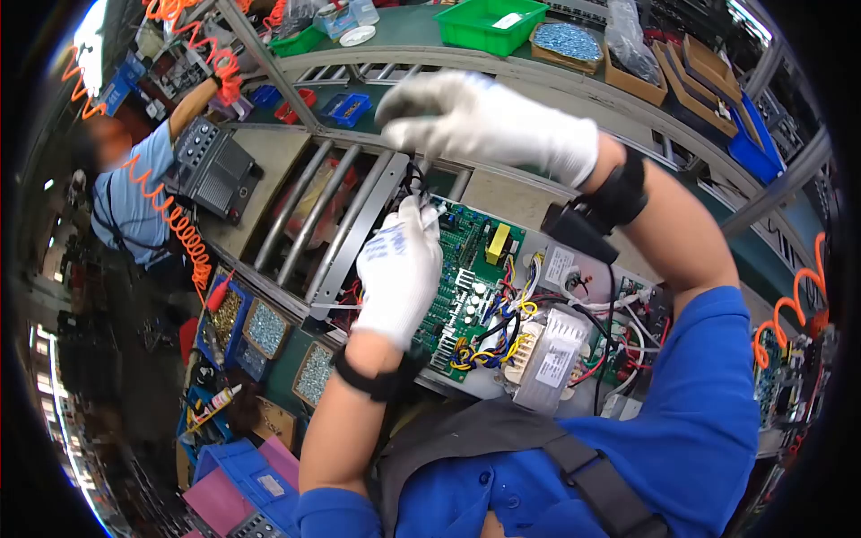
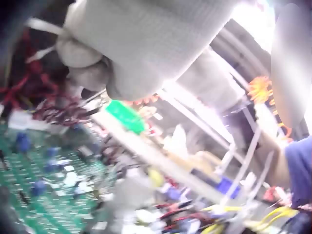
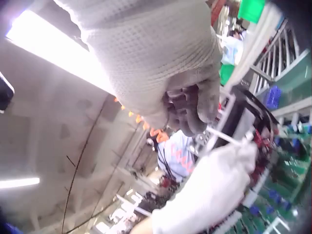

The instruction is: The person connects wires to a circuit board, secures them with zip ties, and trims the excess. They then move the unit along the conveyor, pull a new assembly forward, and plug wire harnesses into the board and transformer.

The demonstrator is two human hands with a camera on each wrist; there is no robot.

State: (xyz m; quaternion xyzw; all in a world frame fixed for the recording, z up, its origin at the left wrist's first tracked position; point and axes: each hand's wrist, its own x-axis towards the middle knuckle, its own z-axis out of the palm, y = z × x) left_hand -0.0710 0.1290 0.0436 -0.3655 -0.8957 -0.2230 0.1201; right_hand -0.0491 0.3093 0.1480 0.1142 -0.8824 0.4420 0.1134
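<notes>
My left hand point(image 1: 401, 269), in a white glove, pinches a white cable tie point(image 3: 223, 136) beside the upper left corner of a green circuit board point(image 1: 453, 260). Dark cables point(image 1: 413, 177) rise just beyond its fingertips. In the left wrist view, white strips point(image 2: 44, 25) stick out past the fingers of this glove. My right hand point(image 1: 493, 125), gloved too, is raised above the far edge of the board. Its fingers point(image 3: 187, 114) bend loosely, and nothing shows between them. The white strip overlaps the space near these fingertips in the right wrist view.
A wrapped transformer point(image 1: 552, 359) and bundled wires point(image 1: 489, 345) sit near my body. Metal rollers point(image 1: 309, 215) run to the left. Screw trays point(image 1: 266, 327) stand at lower left, a green bin point(image 1: 489, 25) on the far shelf. Another person point(image 1: 134, 197) works at left.
</notes>
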